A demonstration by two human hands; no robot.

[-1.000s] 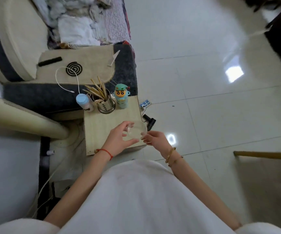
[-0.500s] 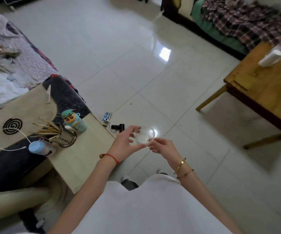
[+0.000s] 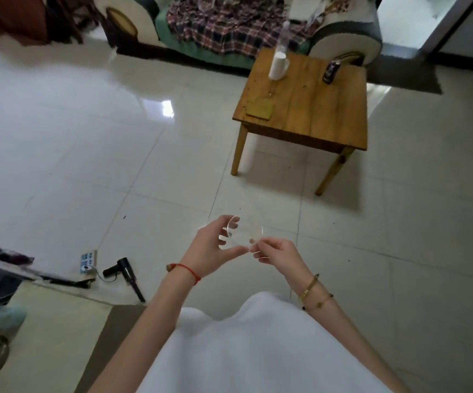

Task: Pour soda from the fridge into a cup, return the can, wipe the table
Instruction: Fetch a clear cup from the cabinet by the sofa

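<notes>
Clear cup (image 3: 242,232) held between left hand (image 3: 211,248) and right hand (image 3: 279,255).

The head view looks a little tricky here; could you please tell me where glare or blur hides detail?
Head view: a bright glare patch sits on the glossy floor; the clear cup between both hands nearly vanishes against the tiles; the corners are soft and curved by the wide lens.

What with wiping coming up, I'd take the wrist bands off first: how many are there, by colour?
Red string band: 1
Gold bracelets: 2
Total: 3
</notes>
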